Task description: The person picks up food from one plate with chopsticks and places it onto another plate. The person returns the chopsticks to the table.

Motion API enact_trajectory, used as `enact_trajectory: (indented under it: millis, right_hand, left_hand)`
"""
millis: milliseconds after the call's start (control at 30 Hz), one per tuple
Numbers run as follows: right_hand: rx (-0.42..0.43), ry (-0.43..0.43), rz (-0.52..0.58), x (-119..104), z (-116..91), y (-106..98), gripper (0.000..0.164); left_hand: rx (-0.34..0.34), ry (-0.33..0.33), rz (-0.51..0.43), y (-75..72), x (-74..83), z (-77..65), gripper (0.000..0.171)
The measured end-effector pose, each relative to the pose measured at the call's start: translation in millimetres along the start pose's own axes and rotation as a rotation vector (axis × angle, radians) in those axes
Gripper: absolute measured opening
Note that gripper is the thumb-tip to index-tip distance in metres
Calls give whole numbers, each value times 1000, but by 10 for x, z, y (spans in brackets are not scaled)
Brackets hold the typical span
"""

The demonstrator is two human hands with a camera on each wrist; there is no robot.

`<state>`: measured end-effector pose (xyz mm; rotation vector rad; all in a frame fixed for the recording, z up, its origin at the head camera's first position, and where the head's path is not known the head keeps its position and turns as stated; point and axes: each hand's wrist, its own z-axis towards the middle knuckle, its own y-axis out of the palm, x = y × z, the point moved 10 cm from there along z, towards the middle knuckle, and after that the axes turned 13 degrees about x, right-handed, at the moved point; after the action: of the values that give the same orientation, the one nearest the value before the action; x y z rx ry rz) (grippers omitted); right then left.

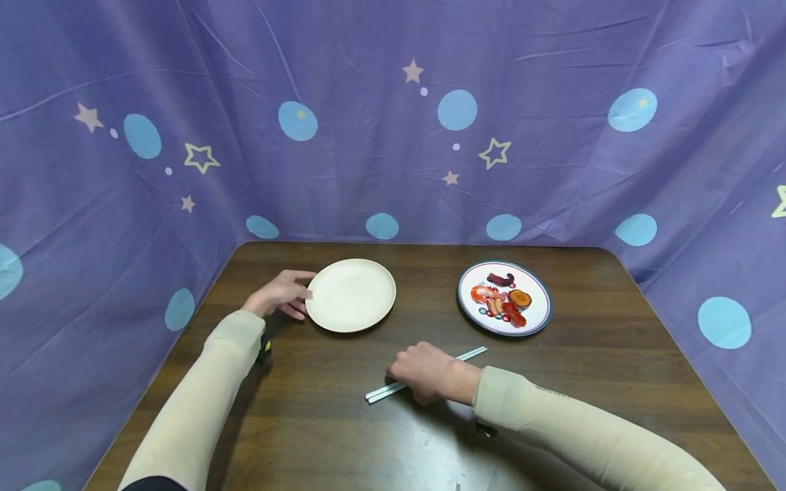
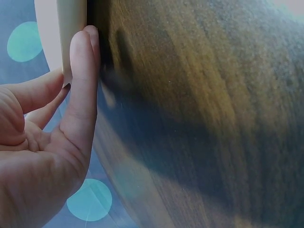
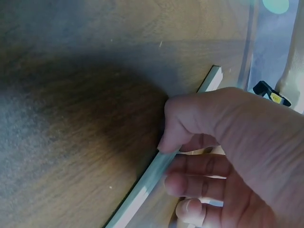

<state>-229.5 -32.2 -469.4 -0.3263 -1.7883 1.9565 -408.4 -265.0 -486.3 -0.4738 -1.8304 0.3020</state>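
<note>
On the dark wooden counter [image 1: 552, 382], the right hand [image 1: 424, 372] is curled down over a pair of pale, slender chopsticks [image 1: 469, 354] that lie flat, near the middle of the near half. In the right wrist view the thumb and fingers [image 3: 199, 183] pinch the sticks [image 3: 152, 175] from both sides, the sticks apparently still resting on the wood. The left hand [image 1: 279, 293] sits at the left edge of a plain cream round plate [image 1: 351, 294]. The left wrist view shows a straight finger [image 2: 81, 80] laid against the plate's rim [image 2: 71, 28] with the other fingers loosely bent; it touches the rim rather than gripping it. To the right of the cream plate, well apart from it, stands a white round plate with a dark rim [image 1: 540, 317] carrying pieces of red, brown and dark food [image 1: 503, 300]. Purple cloth with blue dots and stars [image 1: 393, 123] hangs behind and to both sides.

In my judgement, the main risk lies with the chopsticks: pinched low against the wood, the two sticks could roll apart or slide, so that only one comes up or the tips end uneven. The cream plate, merely touched at its edge, could skid across the smooth wood if the left hand pushes it.
</note>
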Motion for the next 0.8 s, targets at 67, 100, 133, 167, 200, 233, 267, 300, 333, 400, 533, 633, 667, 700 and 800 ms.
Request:
enact_trajectory:
  millis: [67, 100, 133, 167, 200, 233, 267, 300, 333, 400, 533, 633, 667, 700, 800]
  right_hand:
    - [-4, -5, 20, -12, -9, 1, 25]
    - [-4, -8, 28, -20, -15, -3, 26]
    - [-4, -11, 34, -26, -21, -7, 26]
    - [-3, -14, 39, -31, -27, -11, 26]
    - [-1, -17, 43, -36, -33, -16, 26]
    - [-1, -18, 44, -37, -40, -16, 26]
    - [0, -19, 46, -39, -48, -15, 26]
    - [0, -18, 46, -39, -55, -13, 26]
    - [-4, -15, 48, -36, -61, -4, 27]
    - [-13, -6, 54, -29, -73, 16, 28]
    - [-27, 15, 61, -14, -84, 44, 28]
    - [-26, 18, 57, -13, -87, 42, 27]
    - [-24, 19, 57, -14, -87, 40, 27]
    - [-23, 18, 57, -16, -87, 37, 26]
    - [-27, 16, 59, -31, -90, 30, 25]
  left_hand:
    - [0, -1, 1, 1, -1, -3, 69]
    - [0, -1, 1, 0, -2, -4, 69]
    - [0, -1, 2, 1, -3, -4, 69]
    - [-1, -1, 1, 1, -3, -4, 69]
    - [0, 0, 2, 1, -2, -4, 69]
    - [0, 1, 3, -1, -1, -5, 69]
    - [-1, 1, 3, -1, -1, -3, 69]
    - [-1, 2, 2, -2, -3, 0, 69]
    - [-1, 3, 2, -3, -2, 1, 68]
    - [-1, 5, 4, -4, -2, 1, 68]
    - [1, 4, 2, -12, 3, -3, 68]
    - [3, 4, 0, -7, 9, -4, 68]
    - [4, 3, -1, -7, 8, -3, 68]
    - [3, 3, 0, -4, 7, -3, 68]
    - [2, -1, -2, -2, -2, -6, 68]
